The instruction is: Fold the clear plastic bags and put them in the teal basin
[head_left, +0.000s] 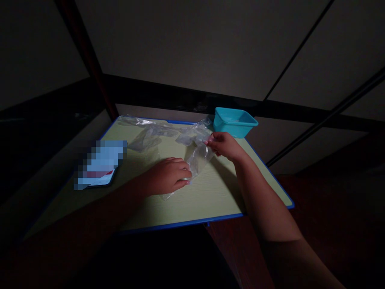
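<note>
A clear plastic bag [197, 160], thin and crinkled, stretches between my two hands above the table. My right hand [225, 145] pinches its upper right part between thumb and fingertips. Lower and to the left, my left hand [172, 176] has its fingers curled over the bag's near end, with thumb and fingers close together. A bit of plastic [167, 196] sticks out below that hand. More clear plastic bags [147, 136] lie loosely along the far side of the table, partly overlapping; where one ends and another begins is hard to tell.
The pale table [192, 208] has a blue edge. A turquoise plastic basket [233, 127] stands at its far right corner, close to my right hand. A device with a lit, blurred screen [104, 164] lies at the left. Dark panelled walls rise behind the table.
</note>
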Available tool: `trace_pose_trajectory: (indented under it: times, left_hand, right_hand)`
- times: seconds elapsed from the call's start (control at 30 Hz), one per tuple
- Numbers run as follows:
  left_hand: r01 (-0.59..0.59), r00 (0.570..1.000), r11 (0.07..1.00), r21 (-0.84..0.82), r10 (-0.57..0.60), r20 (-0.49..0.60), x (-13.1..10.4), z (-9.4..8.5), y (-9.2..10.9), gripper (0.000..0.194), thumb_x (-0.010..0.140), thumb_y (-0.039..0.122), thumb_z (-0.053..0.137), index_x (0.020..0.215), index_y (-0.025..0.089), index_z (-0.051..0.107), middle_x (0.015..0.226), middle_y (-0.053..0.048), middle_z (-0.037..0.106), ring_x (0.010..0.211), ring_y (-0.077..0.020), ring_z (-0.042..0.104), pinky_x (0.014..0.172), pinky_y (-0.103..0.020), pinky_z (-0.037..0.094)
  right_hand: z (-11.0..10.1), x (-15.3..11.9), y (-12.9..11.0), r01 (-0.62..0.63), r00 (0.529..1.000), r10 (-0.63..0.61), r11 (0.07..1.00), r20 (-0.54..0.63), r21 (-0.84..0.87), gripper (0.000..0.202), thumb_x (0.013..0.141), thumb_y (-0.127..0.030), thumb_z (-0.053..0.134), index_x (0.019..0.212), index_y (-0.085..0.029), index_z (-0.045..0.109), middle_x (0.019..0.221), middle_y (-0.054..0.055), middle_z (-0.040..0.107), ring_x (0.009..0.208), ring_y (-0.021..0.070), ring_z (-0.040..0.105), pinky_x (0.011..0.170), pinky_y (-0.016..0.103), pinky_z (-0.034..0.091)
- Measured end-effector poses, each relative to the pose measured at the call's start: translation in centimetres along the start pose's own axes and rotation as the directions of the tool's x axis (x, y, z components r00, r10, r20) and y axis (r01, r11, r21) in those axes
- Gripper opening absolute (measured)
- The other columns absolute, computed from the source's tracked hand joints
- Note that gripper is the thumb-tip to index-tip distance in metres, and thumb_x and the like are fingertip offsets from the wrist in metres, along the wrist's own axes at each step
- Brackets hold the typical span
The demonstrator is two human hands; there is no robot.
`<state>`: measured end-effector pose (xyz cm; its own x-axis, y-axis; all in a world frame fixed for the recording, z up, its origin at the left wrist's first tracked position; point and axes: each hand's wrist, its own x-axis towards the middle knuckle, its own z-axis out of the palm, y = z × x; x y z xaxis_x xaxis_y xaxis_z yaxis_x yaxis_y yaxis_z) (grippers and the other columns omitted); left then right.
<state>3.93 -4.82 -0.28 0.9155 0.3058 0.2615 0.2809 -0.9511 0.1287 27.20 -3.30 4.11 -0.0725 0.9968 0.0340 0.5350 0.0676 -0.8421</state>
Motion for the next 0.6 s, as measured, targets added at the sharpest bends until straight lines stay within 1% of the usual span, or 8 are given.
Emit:
trace_pose_trajectory:
  times: [0.2, 0.37, 0.6]
  left_hand:
    - [-0.003, 0.999, 1.000, 0.021, 0.004, -0.042, -0.1, 0.1, -0.1, 0.020, 0.087, 0.027, 0.049, 0.097, 0.022, 0.066, 0.103, -0.006, 0.061, 0.094, -0.0197, 0.055, 0.084, -0.033, 0.040]
    - [-0.012, 1.000, 1.000, -0.024, 0.012, -0.016, 0.1, 0.0, 0.1, 0.021, 0.087, 0.026, 0.048, 0.097, 0.020, 0.066, 0.096, -0.005, 0.064, 0.091, -0.0185, 0.057, 0.082, -0.031, 0.041]
    - [-0.021, 0.999, 0.999, -0.044, 0.020, -0.027, 0.1, 0.0, 0.0, 0.022, 0.087, 0.026, 0.048, 0.099, 0.019, 0.065, 0.098, -0.006, 0.064, 0.092, -0.0192, 0.057, 0.082, -0.031, 0.042]
  right_hand:
    - [0.5, -0.2, -0.2, 0.060, 0.998, -0.060, 0.989, -0.004, 0.136, 0.036, 0.066, -0.045, 0.070, 0.063, -0.016, 0.049, 0.044, -0.006, 0.046, 0.035, 0.0050, 0.040, 0.032, 0.016, 0.031]
    - [1.0, -0.2, -0.1, 0.114, 0.993, -0.120, 0.967, 0.015, 0.227, 0.038, 0.063, -0.047, 0.071, 0.062, -0.016, 0.050, 0.044, -0.006, 0.047, 0.035, 0.0053, 0.041, 0.032, 0.017, 0.034]
    - [1.3, -0.6, -0.6, 0.149, 0.982, -0.176, 0.943, 0.065, 0.298, 0.039, 0.063, -0.046, 0.072, 0.061, -0.016, 0.049, 0.046, -0.006, 0.048, 0.036, 0.0049, 0.042, 0.033, 0.017, 0.035]
